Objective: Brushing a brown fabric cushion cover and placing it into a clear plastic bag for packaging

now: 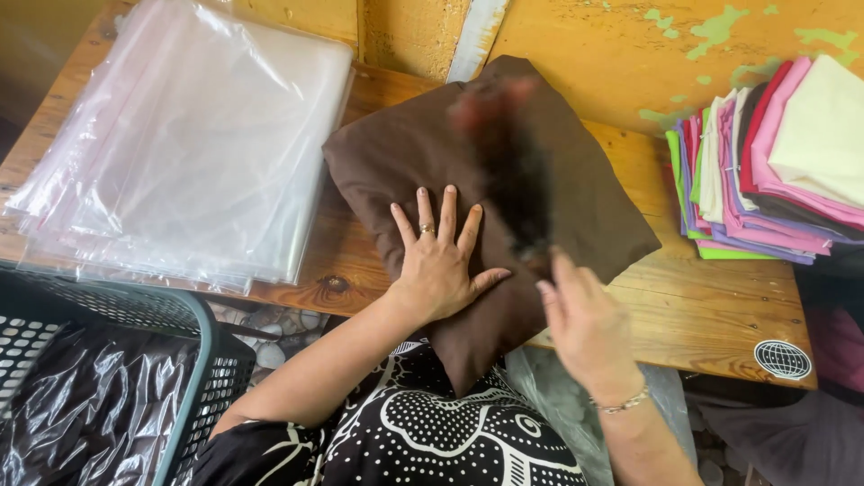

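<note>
Clear plastic bags [193, 135] are lying stacked at the table's left end. A round black-and-white sticker [782, 358] (globe-patterned) is sitting on the table's right front corner.

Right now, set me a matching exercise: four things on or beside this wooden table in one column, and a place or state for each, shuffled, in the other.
Things:
1. brown folded cloth
2. stack of clear plastic bags
3. pile of coloured folded fabrics
4. green plastic basket

Places or states:
A. at the table's right end, against the yellow wall
B. below the table's near left edge, holding shiny dark packets
C. on the table's left end
D. pressed flat under the left hand

Pairs: 1-D, 2-C, 3-A, 4-B
</note>
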